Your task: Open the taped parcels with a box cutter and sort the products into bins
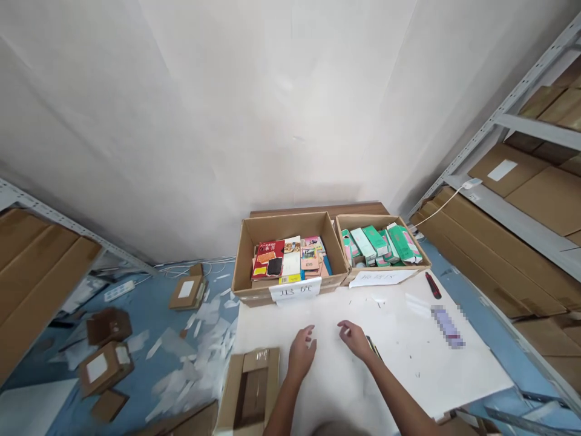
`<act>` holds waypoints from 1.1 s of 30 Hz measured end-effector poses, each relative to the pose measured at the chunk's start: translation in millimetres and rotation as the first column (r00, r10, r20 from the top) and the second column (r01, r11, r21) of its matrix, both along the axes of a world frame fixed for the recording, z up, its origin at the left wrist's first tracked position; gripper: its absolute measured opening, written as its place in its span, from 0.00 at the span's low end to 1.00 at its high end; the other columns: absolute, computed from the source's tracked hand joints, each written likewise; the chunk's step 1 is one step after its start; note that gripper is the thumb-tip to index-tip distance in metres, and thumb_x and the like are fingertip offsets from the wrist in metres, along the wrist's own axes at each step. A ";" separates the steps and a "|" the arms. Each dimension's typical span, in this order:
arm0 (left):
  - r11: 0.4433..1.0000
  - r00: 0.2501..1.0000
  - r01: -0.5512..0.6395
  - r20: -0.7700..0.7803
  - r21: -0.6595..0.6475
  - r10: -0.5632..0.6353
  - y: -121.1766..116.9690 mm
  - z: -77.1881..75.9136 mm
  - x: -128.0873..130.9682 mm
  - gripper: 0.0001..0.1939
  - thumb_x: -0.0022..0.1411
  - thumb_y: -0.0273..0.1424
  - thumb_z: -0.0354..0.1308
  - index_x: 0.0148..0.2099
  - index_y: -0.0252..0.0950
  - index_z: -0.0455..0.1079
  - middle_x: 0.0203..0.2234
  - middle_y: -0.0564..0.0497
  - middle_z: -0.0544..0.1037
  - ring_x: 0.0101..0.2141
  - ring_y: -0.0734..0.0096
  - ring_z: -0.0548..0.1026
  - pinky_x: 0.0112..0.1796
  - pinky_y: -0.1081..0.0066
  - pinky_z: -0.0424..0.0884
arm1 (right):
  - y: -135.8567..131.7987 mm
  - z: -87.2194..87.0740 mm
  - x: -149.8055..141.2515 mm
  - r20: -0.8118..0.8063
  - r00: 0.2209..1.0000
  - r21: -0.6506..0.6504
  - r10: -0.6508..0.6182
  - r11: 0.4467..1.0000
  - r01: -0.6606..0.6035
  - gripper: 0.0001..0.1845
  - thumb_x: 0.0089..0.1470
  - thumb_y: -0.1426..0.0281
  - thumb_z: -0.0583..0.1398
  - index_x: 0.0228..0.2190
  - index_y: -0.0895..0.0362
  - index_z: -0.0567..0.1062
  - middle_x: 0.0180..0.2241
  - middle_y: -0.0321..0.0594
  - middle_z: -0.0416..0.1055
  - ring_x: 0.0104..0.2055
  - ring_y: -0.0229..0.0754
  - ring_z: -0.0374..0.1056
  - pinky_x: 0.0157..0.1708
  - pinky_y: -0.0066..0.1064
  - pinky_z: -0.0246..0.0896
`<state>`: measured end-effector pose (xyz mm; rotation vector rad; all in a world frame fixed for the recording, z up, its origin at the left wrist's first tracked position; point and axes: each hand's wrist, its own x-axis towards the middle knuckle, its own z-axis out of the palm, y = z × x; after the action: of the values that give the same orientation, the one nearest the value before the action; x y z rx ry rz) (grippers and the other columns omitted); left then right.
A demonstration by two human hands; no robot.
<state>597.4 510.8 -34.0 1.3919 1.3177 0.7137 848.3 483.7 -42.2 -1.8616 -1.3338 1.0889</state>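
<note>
My left hand (301, 352) hovers over the white table top (399, 357), fingers loosely curled and apart, holding nothing. My right hand (354, 339) lies just to its right, also over the white surface, fingers slightly bent; a small pale scrap seems to sit at its fingertips, too small to name. A dark thin object (374, 349) peeks out beside the right wrist. Behind the hands stand two open cardboard boxes: the left box (242, 254) holds books, the right box (411, 233) holds green and white packages. Each box has a white paper label at its front.
A red-and-black pen-like tool (433, 285) and a blurred pale item (448, 326) lie on the table at right. A taped carton (251, 387) sits at the table's left edge. Small parcels (105, 367) and paper strips litter the blue floor. Metal shelves with flat cartons (499, 254) flank both sides.
</note>
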 end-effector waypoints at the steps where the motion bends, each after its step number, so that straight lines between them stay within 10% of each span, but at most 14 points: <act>1: 0.999 0.991 0.042 -0.123 -0.026 -0.045 -27.4 -17.8 -0.2 0.28 0.57 0.33 0.60 0.61 0.41 0.73 0.55 0.41 0.77 0.54 0.50 0.74 0.55 0.56 0.69 | -25.7 -17.8 3.1 0.112 0.994 -0.057 0.006 0.998 0.000 0.19 0.48 0.66 0.59 0.43 0.52 0.79 0.39 0.42 0.77 0.35 0.49 0.75 0.42 0.43 0.70; 6: 0.989 0.845 0.004 -0.528 -0.151 -0.084 -125.7 -76.4 2.6 0.44 0.54 0.27 0.58 0.74 0.36 0.55 0.72 0.36 0.56 0.71 0.42 0.50 0.64 0.51 0.56 | -115.6 -77.1 9.3 0.432 0.895 -0.260 0.111 0.966 0.006 0.41 0.48 0.73 0.58 0.65 0.52 0.66 0.65 0.51 0.62 0.66 0.57 0.61 0.60 0.43 0.61; 10: 0.992 0.815 0.034 -0.571 -0.125 -0.100 -153.8 -92.0 6.0 0.36 0.54 0.25 0.58 0.67 0.40 0.67 0.65 0.37 0.67 0.67 0.41 0.58 0.62 0.51 0.57 | -138.7 -94.0 8.9 0.487 0.858 -0.322 0.165 0.947 0.001 0.46 0.49 0.74 0.59 0.69 0.50 0.59 0.62 0.51 0.66 0.66 0.58 0.60 0.61 0.44 0.58; 14: 0.983 0.834 -0.081 -0.551 -0.164 -0.023 -157.6 -90.1 8.2 0.18 0.55 0.25 0.56 0.46 0.38 0.81 0.48 0.40 0.78 0.58 0.46 0.70 0.58 0.53 0.63 | -145.1 -97.4 21.1 0.403 0.899 -0.392 0.171 0.920 0.001 0.30 0.56 0.74 0.56 0.61 0.54 0.70 0.54 0.51 0.73 0.59 0.55 0.67 0.56 0.40 0.61; 21: 0.981 0.922 -0.176 -0.362 -0.079 0.137 -175.6 -57.5 45.7 0.10 0.57 0.36 0.59 0.36 0.42 0.82 0.42 0.46 0.83 0.48 0.51 0.79 0.53 0.53 0.71 | -158.2 -82.9 14.0 -0.139 0.990 -0.099 -0.008 0.995 -0.006 0.07 0.47 0.64 0.66 0.30 0.52 0.78 0.39 0.43 0.76 0.47 0.54 0.73 0.51 0.43 0.67; 27: 0.995 0.990 -0.013 0.137 -0.101 0.027 -194.7 -11.0 86.9 0.24 0.50 0.32 0.59 0.50 0.45 0.82 0.54 0.45 0.81 0.59 0.50 0.73 0.61 0.49 0.64 | -145.7 -25.1 -8.1 -0.704 0.689 -0.100 -0.173 0.984 0.146 0.23 0.44 0.52 0.69 0.38 0.53 0.79 0.34 0.40 0.79 0.39 0.51 0.75 0.42 0.45 0.72; 33: 0.999 0.996 0.040 0.079 0.025 -0.041 -179.3 38.8 34.0 0.14 0.54 0.34 0.61 0.42 0.39 0.83 0.44 0.44 0.83 0.48 0.54 0.78 0.56 0.52 0.69 | -113.3 33.2 -30.0 -0.750 0.628 0.021 0.206 0.957 -0.289 0.23 0.40 0.53 0.70 0.34 0.57 0.80 0.30 0.40 0.78 0.34 0.46 0.73 0.36 0.38 0.70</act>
<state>631.4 331.5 4.8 1.3912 1.2192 0.7519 818.3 370.4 -9.0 -1.0461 -1.0352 1.8417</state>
